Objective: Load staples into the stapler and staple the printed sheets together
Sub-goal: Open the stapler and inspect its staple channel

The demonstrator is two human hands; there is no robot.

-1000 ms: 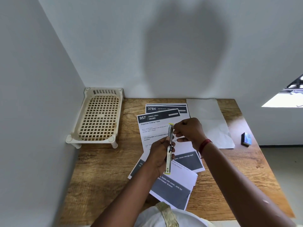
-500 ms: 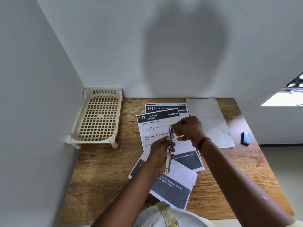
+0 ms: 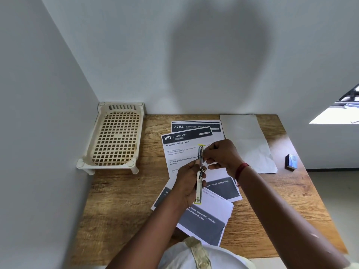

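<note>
A slim metal stapler (image 3: 199,183) with yellow-green ends is swung open lengthwise and held above the papers. My left hand (image 3: 187,183) grips its lower half from the left. My right hand (image 3: 221,155) pinches at the stapler's upper half, fingertips closed on the metal channel; any staples between them are too small to see. Several printed sheets (image 3: 181,150) with dark header bands lie fanned out on the wooden table (image 3: 120,200) under both hands.
A cream plastic lattice rack (image 3: 116,136) stands on short legs in the back left corner against the walls. A blank white sheet (image 3: 246,140) lies at the back right. A small dark box (image 3: 291,162) sits near the table's right edge.
Both hands and the stapler stay in almost the same place. My right fingers have shifted slightly down along the stapler's upper half.
</note>
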